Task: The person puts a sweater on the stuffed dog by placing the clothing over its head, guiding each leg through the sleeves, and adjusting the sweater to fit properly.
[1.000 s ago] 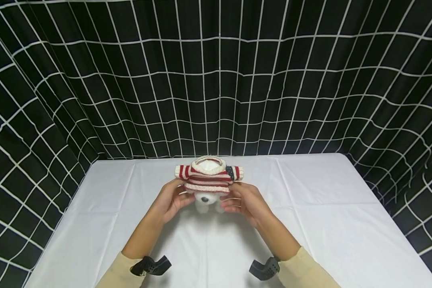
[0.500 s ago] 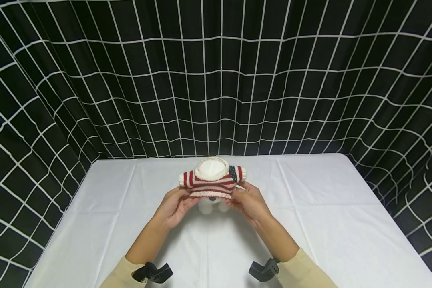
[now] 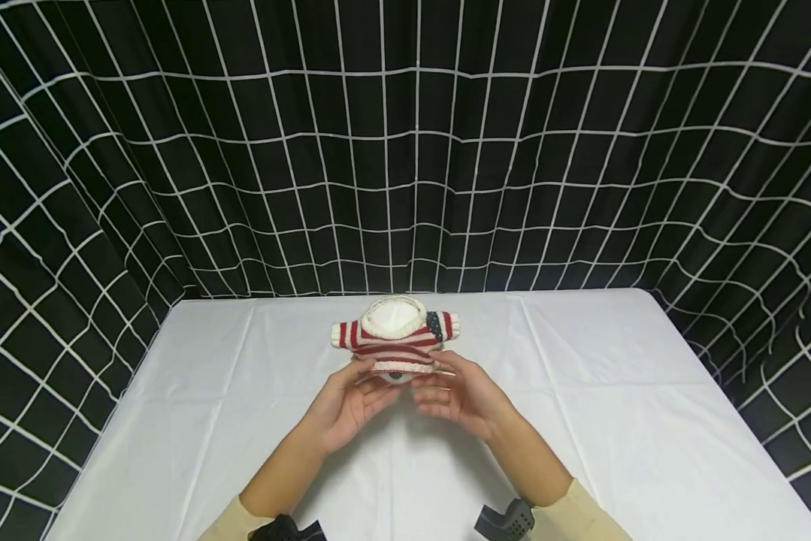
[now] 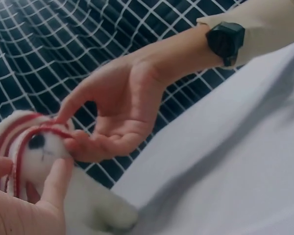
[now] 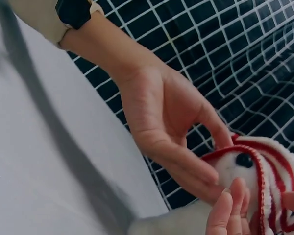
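A small red-and-white striped knit sweater (image 3: 394, 352), with a dark blue patch near one sleeve, covers the head of a white plush toy (image 4: 88, 208). Its sleeves stick out to both sides, and white shows inside the round neck opening. Below the hem peeks the toy's dark nose (image 5: 244, 160). My left hand (image 3: 347, 413) pinches the hem at its left, thumb outside and fingers beneath by the muzzle. At the hem's right, my right hand (image 3: 469, 398) holds the edge the same way, its other fingers spread beneath. The toy's body is mostly hidden in the head view.
A white cloth with fold creases covers the table (image 3: 175, 451). Behind it and along both sides hangs a black curtain (image 3: 405, 150) with a white grid. Black devices (image 3: 506, 520) are strapped to both wrists over beige sleeves.
The sweater's hem has come lower over the toy's face, leaving less of the muzzle showing. Both hands have moved nearer each other and slightly toward the front.
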`<state>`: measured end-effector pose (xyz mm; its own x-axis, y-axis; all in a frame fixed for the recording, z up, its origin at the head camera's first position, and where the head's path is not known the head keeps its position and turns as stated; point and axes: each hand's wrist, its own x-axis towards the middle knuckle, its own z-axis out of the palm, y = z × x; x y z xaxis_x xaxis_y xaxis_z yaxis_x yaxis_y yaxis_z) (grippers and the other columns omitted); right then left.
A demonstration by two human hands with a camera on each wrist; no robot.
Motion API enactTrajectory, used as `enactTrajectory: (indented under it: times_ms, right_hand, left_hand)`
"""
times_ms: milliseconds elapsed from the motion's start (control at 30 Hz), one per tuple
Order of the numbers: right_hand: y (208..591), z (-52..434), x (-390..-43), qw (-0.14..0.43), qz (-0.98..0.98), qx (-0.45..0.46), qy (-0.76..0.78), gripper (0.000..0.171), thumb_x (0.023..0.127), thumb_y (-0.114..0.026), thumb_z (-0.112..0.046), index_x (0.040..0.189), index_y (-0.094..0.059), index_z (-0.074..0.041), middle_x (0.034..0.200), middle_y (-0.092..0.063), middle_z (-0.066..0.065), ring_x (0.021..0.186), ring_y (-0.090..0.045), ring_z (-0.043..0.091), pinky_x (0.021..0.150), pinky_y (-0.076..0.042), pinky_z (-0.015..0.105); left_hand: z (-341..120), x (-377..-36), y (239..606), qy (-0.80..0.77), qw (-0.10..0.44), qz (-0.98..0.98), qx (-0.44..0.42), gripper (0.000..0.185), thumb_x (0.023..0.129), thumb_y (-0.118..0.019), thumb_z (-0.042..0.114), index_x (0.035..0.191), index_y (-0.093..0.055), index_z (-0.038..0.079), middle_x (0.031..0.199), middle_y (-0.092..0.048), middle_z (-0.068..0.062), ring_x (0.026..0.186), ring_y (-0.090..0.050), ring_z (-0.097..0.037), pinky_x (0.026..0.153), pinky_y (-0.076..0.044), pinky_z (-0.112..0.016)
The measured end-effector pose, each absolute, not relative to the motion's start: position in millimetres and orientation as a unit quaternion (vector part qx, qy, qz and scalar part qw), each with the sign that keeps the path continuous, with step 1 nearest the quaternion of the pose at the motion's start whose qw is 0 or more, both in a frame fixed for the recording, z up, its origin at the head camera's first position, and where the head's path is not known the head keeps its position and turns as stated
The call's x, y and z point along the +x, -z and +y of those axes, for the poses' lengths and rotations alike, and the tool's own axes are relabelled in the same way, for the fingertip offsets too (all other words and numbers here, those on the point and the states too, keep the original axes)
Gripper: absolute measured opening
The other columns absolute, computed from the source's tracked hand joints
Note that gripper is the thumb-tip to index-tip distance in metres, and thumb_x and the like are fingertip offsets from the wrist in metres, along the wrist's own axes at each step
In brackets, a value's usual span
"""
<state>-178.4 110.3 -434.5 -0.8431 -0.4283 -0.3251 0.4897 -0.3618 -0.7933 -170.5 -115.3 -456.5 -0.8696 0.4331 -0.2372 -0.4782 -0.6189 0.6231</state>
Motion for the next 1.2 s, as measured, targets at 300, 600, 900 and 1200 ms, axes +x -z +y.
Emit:
enactTrajectory:
  times_ms: [300,600,900,1200]
  right_hand:
    - [443.0,106.9,-175.3,0.23,0.557,-0.008,0.798,0.019,0.095,-0.05,-0.003,0.089,-0.068,-0.006,0.081,-0.071,0.008,0.077,-0.073,0.019,0.077,-0.061,0.036]
    - [464.1,104.2,-176.8,0.181,0.618,0.025,0.764,0.016,0.085,-0.054,0.001,0.094,-0.067,0.0,0.079,-0.071,0.008,0.072,-0.072,0.019,0.073,-0.061,0.036]
    - [465.2,114.6,-185.8,0.194,0.535,0.004,0.822,0.027,0.095,-0.042,-0.002,0.087,-0.067,-0.01,0.091,-0.071,0.005,0.086,-0.069,0.022,0.087,-0.056,0.039]
    - [460.0,117.4,-193.5,0.158,0.592,0.033,0.789,0.019,0.1,-0.054,-0.012,0.092,-0.071,-0.008,0.084,-0.072,0.003,0.077,-0.069,0.017,0.076,-0.059,0.032]
  left_hand:
    - [-107.6,-168.7,457.1,-0.912,0.248,0.323,-0.041,0.038,0.103,-0.026,0.009,0.137,-0.034,-0.005,0.113,-0.068,-0.015,0.104,-0.071,-0.023,0.099,-0.051,-0.03]
    - [-105.2,-170.3,464.8,-0.917,0.264,0.293,-0.06,0.041,0.1,-0.018,0.005,0.133,-0.037,-0.011,0.113,-0.069,-0.019,0.106,-0.07,-0.025,0.104,-0.047,-0.033]
    - [-111.9,-179.0,469.9,-0.898,0.235,0.368,-0.058,0.049,0.104,-0.031,0.031,0.143,-0.033,0.001,0.121,-0.061,-0.017,0.115,-0.063,-0.03,0.105,-0.047,-0.048]
    - [-113.3,-189.3,477.9,-0.87,0.169,0.459,-0.066,0.028,0.11,-0.033,0.019,0.125,-0.051,0.002,0.096,-0.072,-0.006,0.087,-0.072,-0.02,0.079,-0.059,-0.039]
